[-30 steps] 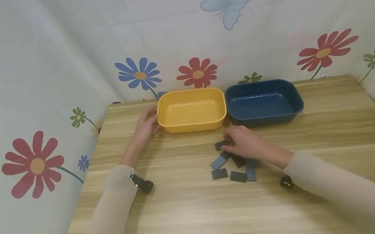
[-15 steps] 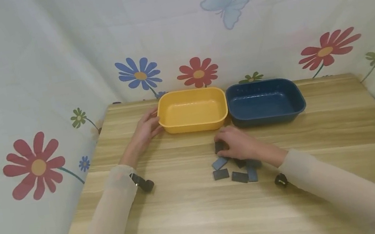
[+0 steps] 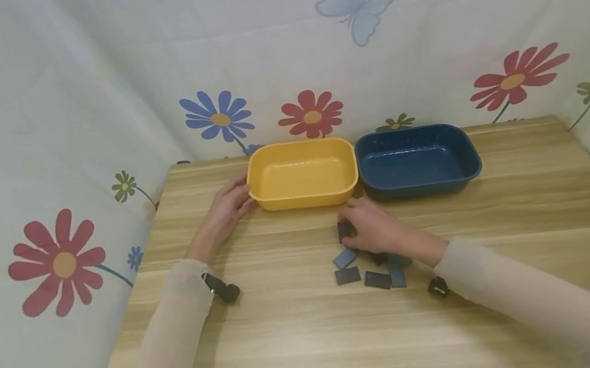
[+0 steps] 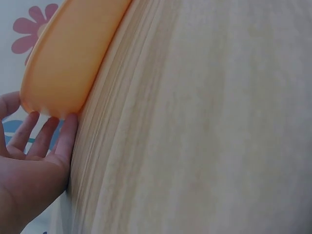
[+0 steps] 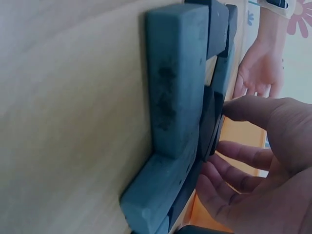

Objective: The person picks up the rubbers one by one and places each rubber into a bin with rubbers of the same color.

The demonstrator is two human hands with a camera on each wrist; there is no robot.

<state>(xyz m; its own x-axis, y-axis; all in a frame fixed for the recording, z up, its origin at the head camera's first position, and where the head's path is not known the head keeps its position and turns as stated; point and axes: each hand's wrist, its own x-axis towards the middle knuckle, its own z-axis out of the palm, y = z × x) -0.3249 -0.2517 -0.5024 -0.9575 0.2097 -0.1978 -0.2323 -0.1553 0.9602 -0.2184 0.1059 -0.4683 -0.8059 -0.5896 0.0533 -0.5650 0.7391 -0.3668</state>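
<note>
In the head view my left hand [image 3: 226, 209] rests at the left end of the yellow tub [image 3: 307, 200]. The left wrist view shows that hand's extended fingertips touching the end of the orange-looking tub [image 4: 73, 63]. My right hand [image 3: 374, 229] is over a group of dark grey and blue-grey rectangular blocks, in front of the two tubs. Its thumb and fingers pinch a dark block [image 3: 344, 231] at the group's far left side. Close up in the right wrist view, blue-grey blocks [image 5: 178, 73] lie touching one another, and the fingertips are partly hidden behind the row.
A dark blue tub [image 3: 422, 184] stands right beside the yellow one. Several blocks, such as a dark block [image 3: 347, 275] and a blue-grey block [image 3: 397, 276], lie on the wooden table [image 3: 298, 351]. A flowered curtain [image 3: 398, 65] hangs behind and along the sides.
My right hand has shifted a little left, and the dark block at its fingers has turned from lying crosswise to pointing away from me. The left hand stays at the yellow tub.
</note>
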